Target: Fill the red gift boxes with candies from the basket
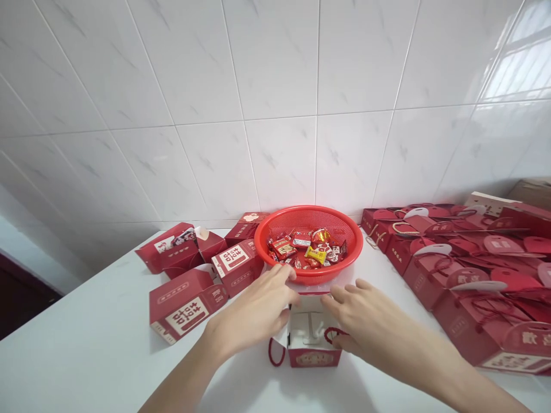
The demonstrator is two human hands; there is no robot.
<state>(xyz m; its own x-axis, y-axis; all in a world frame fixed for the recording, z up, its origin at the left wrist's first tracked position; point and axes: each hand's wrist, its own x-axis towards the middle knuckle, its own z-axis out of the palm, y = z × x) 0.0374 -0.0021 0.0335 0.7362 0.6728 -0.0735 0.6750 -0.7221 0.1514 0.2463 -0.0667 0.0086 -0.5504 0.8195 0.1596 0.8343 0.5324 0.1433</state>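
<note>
In the head view, a small red gift box (314,359) stands on the table in front of me with its top open. Its inside is white, and I make out no contents. My left hand (263,299) is at the box's left flap, its fingers bent around the edge. On the opposite side, my right hand (364,315) has its thumb and fingers curled at the right flap, beside a dark red cord handle (334,334). A second cord loop (276,352) hangs on the left. Both hands partly hide the flaps.
Directly behind the box sits a red plastic basket (309,276) with wrapped sweets (315,254). Several red boxes (187,304) lie at the left. Rows of closed red gift boxes (462,324) fill the right side of the white table (116,355). A tiled wall (279,155) rises behind.
</note>
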